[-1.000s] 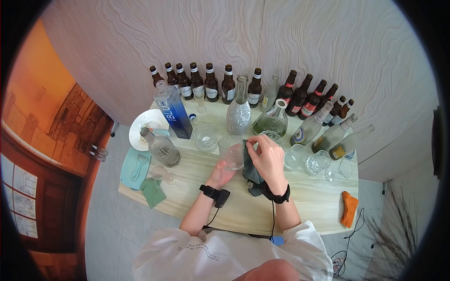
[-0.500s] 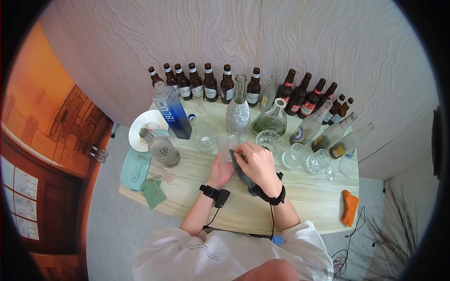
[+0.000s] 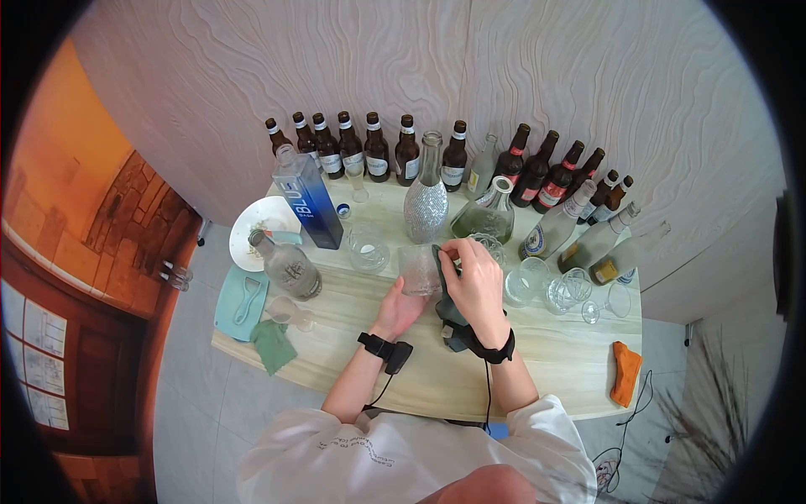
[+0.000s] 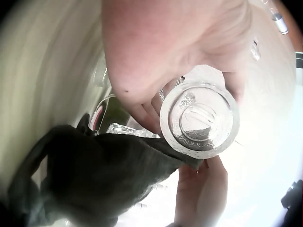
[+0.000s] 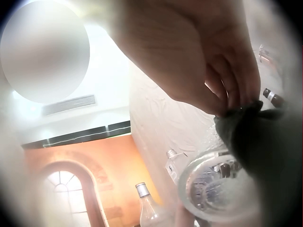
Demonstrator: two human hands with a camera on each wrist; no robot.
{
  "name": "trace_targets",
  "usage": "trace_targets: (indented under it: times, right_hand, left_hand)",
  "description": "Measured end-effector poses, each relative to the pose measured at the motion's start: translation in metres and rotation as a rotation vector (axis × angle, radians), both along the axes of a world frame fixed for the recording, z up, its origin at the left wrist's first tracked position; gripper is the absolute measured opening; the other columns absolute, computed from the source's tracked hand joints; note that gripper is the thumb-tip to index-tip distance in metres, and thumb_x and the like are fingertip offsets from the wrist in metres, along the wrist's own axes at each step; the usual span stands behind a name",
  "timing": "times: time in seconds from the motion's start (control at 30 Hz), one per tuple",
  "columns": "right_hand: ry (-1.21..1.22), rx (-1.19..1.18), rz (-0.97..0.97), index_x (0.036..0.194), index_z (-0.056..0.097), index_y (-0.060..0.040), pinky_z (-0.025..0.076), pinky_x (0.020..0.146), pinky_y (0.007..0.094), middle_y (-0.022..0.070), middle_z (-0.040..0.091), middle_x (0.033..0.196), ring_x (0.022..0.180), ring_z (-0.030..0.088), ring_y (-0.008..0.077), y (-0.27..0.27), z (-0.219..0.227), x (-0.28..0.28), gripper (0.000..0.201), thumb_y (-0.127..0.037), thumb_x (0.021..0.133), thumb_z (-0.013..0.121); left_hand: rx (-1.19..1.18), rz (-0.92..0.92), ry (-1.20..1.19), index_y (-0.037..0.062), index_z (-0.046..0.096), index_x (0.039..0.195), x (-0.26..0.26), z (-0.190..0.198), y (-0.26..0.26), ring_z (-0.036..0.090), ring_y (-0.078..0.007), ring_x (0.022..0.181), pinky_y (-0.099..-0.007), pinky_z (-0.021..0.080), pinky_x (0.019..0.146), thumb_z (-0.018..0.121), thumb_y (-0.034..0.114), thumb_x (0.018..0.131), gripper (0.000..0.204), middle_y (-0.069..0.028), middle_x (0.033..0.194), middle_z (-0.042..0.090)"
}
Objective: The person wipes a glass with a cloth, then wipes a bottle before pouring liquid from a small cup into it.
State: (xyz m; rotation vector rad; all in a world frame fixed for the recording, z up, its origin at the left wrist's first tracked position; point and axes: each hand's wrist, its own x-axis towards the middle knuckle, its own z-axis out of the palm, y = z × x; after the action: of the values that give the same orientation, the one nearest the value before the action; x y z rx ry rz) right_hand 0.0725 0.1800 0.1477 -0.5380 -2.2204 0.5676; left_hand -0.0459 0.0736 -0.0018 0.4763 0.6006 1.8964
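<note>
In the head view, a clear textured drinking glass is raised over the middle of the table, held by my left hand with fingers and thumb around its lower part. At the glass's right side, my right hand pinches a dark green cloth against the rim. The rest of the cloth hangs down below that hand. From the left wrist, the round base of the glass faces the camera, with the cloth draped beside it. The right wrist view has the cloth tucked at the glass rim.
Brown beer bottles line the wall. Nearer stand a silver sparkly bottle, a green-tinted decanter and a tall blue bottle. Several clear glasses stand right. A plate, green cloth and orange cloth lie around.
My right hand moved left and down over the glass with the cloth, then back up and right to the rim. The glass turned and shifted slightly in my left hand.
</note>
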Motion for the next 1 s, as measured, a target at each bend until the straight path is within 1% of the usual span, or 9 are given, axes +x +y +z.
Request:
trace_targets:
  times: [0.13, 0.27, 0.37, 0.47, 0.57, 0.63, 0.77, 0.87, 1.0]
  right_hand:
    - [-0.030, -0.005, 0.081, 0.106, 0.069, -0.0046, 0.057, 0.076, 0.0455, 0.0114, 0.069, 0.099, 0.094, 0.071, 0.0345, -0.003, -0.004, -0.002, 0.013, -0.006, 0.094, 0.073]
    - [-0.017, 0.010, 0.159, 0.113, 0.071, -0.0037, 0.056, 0.081, 0.0474, 0.0139, 0.070, 0.107, 0.098, 0.071, 0.0371, -0.009, -0.002, -0.003, 0.019, -0.004, 0.094, 0.073]
    - [-0.067, -0.017, 0.134, 0.120, 0.070, -0.0048, 0.056, 0.081, 0.0488, 0.0154, 0.068, 0.110, 0.102, 0.069, 0.0379, -0.014, -0.002, -0.002, 0.024, -0.006, 0.096, 0.073]
    - [-0.109, 0.012, 0.034, 0.121, 0.069, -0.0061, 0.056, 0.080, 0.0482, 0.0159, 0.068, 0.106, 0.098, 0.070, 0.0385, -0.019, -0.010, -0.005, 0.025, -0.007, 0.096, 0.073]
    - [-0.122, -0.032, 0.057, 0.121, 0.068, -0.0074, 0.057, 0.078, 0.0478, 0.0162, 0.068, 0.102, 0.093, 0.071, 0.0386, -0.015, -0.019, -0.004, 0.025, -0.008, 0.097, 0.073]
    - [-0.109, -0.033, 0.096, 0.116, 0.069, -0.0072, 0.057, 0.076, 0.0474, 0.0157, 0.069, 0.099, 0.091, 0.072, 0.0381, -0.013, -0.019, -0.003, 0.021, -0.008, 0.096, 0.074]
    - [-0.118, -0.038, 0.203, 0.109, 0.071, -0.0062, 0.057, 0.074, 0.0466, 0.0142, 0.069, 0.095, 0.088, 0.072, 0.0369, -0.016, -0.011, 0.000, 0.016, -0.009, 0.094, 0.076]
    - [-0.096, 0.045, 0.167, 0.105, 0.072, -0.0059, 0.057, 0.074, 0.0457, 0.0129, 0.070, 0.095, 0.088, 0.072, 0.0364, -0.020, -0.010, -0.002, 0.014, -0.008, 0.093, 0.077]
    - [-0.002, 0.021, 0.105, 0.106, 0.071, -0.0059, 0.057, 0.073, 0.0455, 0.0120, 0.069, 0.095, 0.089, 0.071, 0.0362, -0.017, -0.001, -0.003, 0.014, -0.007, 0.093, 0.076]
  left_hand:
    - [-0.034, 0.020, -0.044, 0.0097, 0.037, 0.165, 0.000, 0.012, 0.001, 0.043, -0.0258, 0.152, -0.0453, 0.034, 0.124, 0.064, 0.068, 0.098, 0.093, -0.0067, 0.164, 0.049]
    - [0.058, 0.027, 0.046, 0.0096, 0.035, 0.165, -0.007, -0.019, 0.000, 0.045, -0.0252, 0.150, -0.0459, 0.033, 0.126, 0.069, 0.064, 0.096, 0.095, -0.0068, 0.163, 0.049]
    - [0.067, 0.021, 0.077, 0.0075, 0.034, 0.165, -0.008, -0.028, 0.002, 0.044, -0.0259, 0.151, -0.0473, 0.032, 0.128, 0.073, 0.059, 0.095, 0.096, -0.0083, 0.164, 0.048]
    - [0.029, 0.002, 0.046, 0.0051, 0.034, 0.165, -0.009, -0.030, 0.002, 0.044, -0.0273, 0.151, -0.0487, 0.031, 0.129, 0.075, 0.057, 0.093, 0.098, -0.0102, 0.163, 0.048]
    - [-0.023, 0.047, 0.056, 0.0037, 0.034, 0.164, -0.015, -0.034, 0.001, 0.045, -0.0286, 0.151, -0.0495, 0.032, 0.128, 0.075, 0.057, 0.093, 0.098, -0.0117, 0.162, 0.049]
    - [-0.043, 0.102, 0.077, 0.0036, 0.035, 0.163, -0.014, -0.030, -0.002, 0.046, -0.0292, 0.150, -0.0496, 0.034, 0.127, 0.075, 0.058, 0.093, 0.098, -0.0125, 0.161, 0.051]
    - [-0.079, 0.054, 0.045, 0.0052, 0.038, 0.161, -0.017, -0.028, -0.006, 0.048, -0.0299, 0.149, -0.0499, 0.036, 0.126, 0.071, 0.060, 0.093, 0.093, -0.0131, 0.160, 0.052]
    - [-0.113, 0.032, 0.031, 0.0069, 0.041, 0.160, -0.017, -0.029, -0.006, 0.049, -0.0298, 0.149, -0.0505, 0.037, 0.125, 0.069, 0.061, 0.092, 0.091, -0.0126, 0.160, 0.052]
    - [-0.070, 0.037, 0.022, 0.0076, 0.041, 0.162, -0.015, -0.020, -0.003, 0.050, -0.0290, 0.148, -0.0502, 0.038, 0.124, 0.071, 0.061, 0.086, 0.098, -0.0114, 0.160, 0.052]
